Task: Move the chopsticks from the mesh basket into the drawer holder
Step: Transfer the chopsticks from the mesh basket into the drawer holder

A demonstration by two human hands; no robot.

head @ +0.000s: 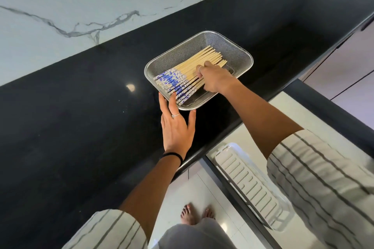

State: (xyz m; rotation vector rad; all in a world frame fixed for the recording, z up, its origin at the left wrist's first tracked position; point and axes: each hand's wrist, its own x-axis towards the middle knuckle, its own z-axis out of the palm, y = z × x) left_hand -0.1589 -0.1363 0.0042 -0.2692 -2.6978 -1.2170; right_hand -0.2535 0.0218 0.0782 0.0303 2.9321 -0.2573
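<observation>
A rectangular metal mesh basket (240, 50) sits on the black countertop. Inside it lie several bamboo chopsticks (190, 68) with blue-and-white patterned ends, side by side. My right hand (214, 79) reaches into the basket, its fingers curled over the middle of the chopsticks. My left hand (176, 127) lies flat with fingers spread, fingertips touching the basket's near left corner. The white slotted drawer holder (249, 182) sits in the open drawer at lower right, partly hidden by my right sleeve.
The black countertop (81, 117) runs diagonally, backed by a white marble wall (81, 6). The open drawer (228, 186) juts out below the counter edge. My bare feet stand on the pale floor beneath. Cabinet fronts are at the far right.
</observation>
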